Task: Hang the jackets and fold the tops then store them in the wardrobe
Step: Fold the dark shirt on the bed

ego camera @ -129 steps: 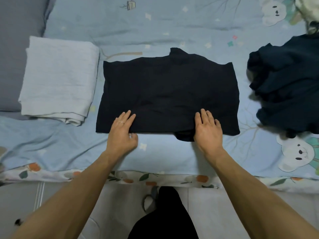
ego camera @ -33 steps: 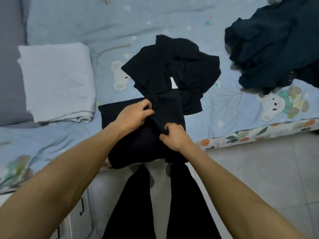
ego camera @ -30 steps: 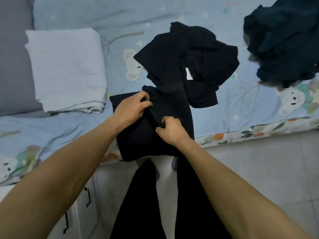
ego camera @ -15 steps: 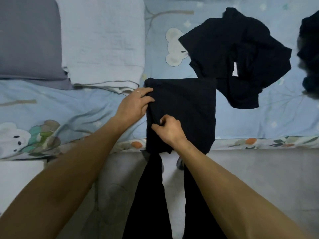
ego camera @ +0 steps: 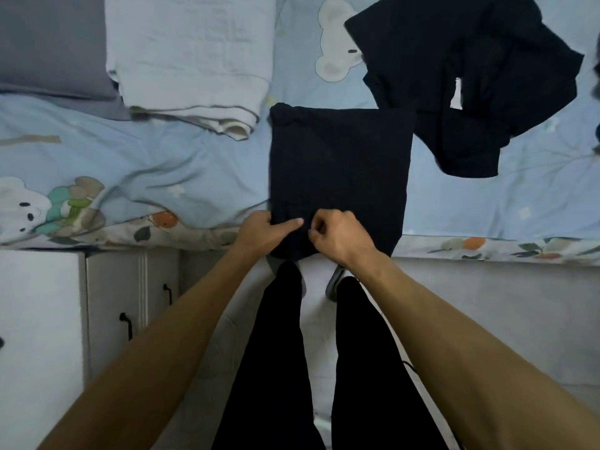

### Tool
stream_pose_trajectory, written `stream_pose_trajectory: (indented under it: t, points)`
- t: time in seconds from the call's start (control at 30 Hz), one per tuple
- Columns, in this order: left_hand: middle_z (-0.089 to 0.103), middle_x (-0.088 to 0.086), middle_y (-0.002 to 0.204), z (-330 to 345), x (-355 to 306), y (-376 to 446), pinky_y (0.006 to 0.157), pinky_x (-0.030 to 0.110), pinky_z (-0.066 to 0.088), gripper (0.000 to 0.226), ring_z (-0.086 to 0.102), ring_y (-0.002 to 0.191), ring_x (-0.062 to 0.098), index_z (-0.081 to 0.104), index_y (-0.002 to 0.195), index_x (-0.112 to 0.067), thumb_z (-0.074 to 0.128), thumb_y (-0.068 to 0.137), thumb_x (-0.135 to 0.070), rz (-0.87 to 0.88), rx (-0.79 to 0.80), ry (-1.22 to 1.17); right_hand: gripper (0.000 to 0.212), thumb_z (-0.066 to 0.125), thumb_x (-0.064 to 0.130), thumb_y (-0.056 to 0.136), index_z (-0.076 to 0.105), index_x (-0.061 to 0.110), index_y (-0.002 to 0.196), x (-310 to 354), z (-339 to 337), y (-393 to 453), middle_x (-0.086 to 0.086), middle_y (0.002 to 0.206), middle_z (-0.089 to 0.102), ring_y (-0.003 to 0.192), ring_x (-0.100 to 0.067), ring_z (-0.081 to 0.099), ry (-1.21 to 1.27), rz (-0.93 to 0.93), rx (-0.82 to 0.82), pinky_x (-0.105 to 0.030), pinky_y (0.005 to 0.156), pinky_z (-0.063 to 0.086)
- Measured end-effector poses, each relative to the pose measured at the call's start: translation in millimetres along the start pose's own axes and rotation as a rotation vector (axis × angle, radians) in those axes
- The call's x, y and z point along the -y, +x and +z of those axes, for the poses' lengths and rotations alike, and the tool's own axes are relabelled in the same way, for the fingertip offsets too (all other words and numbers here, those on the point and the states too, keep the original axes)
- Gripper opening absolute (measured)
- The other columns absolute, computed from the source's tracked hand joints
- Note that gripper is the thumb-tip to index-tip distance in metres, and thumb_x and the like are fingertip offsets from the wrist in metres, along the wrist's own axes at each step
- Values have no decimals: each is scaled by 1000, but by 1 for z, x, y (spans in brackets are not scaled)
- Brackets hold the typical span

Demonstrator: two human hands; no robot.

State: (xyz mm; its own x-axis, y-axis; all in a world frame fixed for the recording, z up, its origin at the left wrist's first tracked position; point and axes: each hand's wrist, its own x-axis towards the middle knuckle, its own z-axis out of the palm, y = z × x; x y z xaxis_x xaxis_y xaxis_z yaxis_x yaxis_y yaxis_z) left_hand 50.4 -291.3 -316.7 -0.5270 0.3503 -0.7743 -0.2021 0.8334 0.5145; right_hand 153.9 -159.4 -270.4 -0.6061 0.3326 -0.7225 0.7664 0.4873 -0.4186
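Head view, looking down past my arms at the near edge of the bed (ego camera: 201, 177).

Folded black top (ego camera: 339, 170): lies flat on the blue sheet as a neat rectangle, its near edge hanging a little over the side of the bed, in front of my legs.

Left hand (ego camera: 263, 230): at the near left corner of the folded top. Thumb lies straight along the top face of the cloth, pointing right; the other fingers go under the edge (hidden, so I cannot tell how they are bent). Reads as a pinch on the near edge.

Right hand (ego camera: 341, 237): just beside the left, on the same near edge. Fingers curled in tight, knuckles up, gripping the cloth between fingertips and thumb. The two hands nearly touch.

Second black garment (ego camera: 470, 76): crumpled, unfolded, far right on the bed, its lower left part just beside the far right corner of the folded top (touching or not, cannot tell).

Pale folded blanket (ego camera: 191, 53): far left of the top, close to its far left corner. Grey pillow (ego camera: 48, 43) sits left of the blanket.

White cabinet (ego camera: 130, 303) with small dark handles stands against the bed at lower left.
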Motion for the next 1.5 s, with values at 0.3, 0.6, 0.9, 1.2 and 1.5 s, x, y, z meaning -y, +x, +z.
stream_pose_trajectory:
  t: [0.3,0.6,0.9,1.2,1.5]
  points:
    - [67,-8,81,4,0,-22,65,13,49,16,62,73,-2,69,92,-12,73,89,-28,161,-146,-28,19,52,19,92,60,7,103,-47,-8,-13,-11,97,60,83,-32,59,-213,-65,-195,-32,62,41]
    - [72,7,100,10,2,-16,84,37,57,26,69,93,22,69,109,-6,73,88,-21,22,-201,-89,26,62,14,86,58,3,109,-105,-17,-13,-20,109,49,95,-37,48,-276,-85,-440,-42,71,47]
    - [71,0,111,8,-23,-51,88,33,54,38,68,97,17,67,118,-16,78,82,-19,-172,-70,-366,31,63,25,89,63,11,117,-95,-38,-37,-4,111,68,100,-23,64,669,341,-169,-39,92,54]
    - [74,11,101,-53,-107,-151,92,47,56,15,70,97,30,73,98,-11,76,84,-15,-121,-223,-547,17,66,20,91,61,8,80,-49,-125,-117,-12,87,67,79,-30,66,909,325,-136,-43,70,56]
    - [63,9,84,-157,-181,-183,45,21,50,8,60,75,18,61,85,-8,64,92,-4,-44,-290,-683,19,63,8,86,70,-4,99,60,-206,-129,-13,85,65,69,-22,62,974,242,-111,-27,51,52]
